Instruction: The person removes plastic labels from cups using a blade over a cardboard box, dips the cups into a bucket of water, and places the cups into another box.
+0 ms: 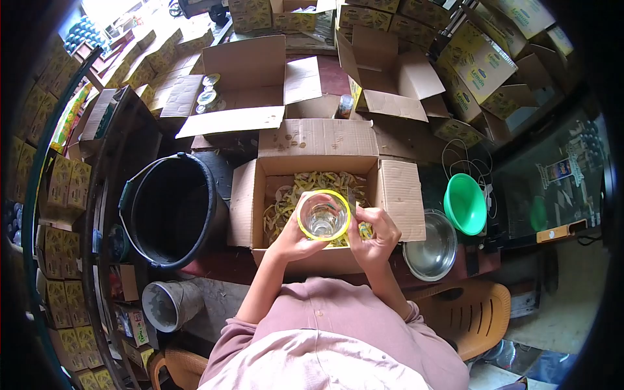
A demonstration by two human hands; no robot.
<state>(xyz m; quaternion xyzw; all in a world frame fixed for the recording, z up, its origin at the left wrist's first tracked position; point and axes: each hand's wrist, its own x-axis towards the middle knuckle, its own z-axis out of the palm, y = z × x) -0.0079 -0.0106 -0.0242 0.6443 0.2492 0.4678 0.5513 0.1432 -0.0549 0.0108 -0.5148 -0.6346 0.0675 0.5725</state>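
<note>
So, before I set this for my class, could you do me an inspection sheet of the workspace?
Surface: reddish table, partly covered.
Job's things: yellow-rimmed clear container above an open carton holding yellowish strips.
Clutter: black bucket, green bowl, clear-looking bowl.
Hands: left hand holds the container; right hand beside its rim, grasp unclear.
Cables: thin pale loops behind the green bowl.
Surroundings: stacked boxes, chair.

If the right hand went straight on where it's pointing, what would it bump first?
The right hand would likely meet the yellow-rimmed container in the left hand first. Depth is unclear from above, so its fingers may already be touching it.
</note>
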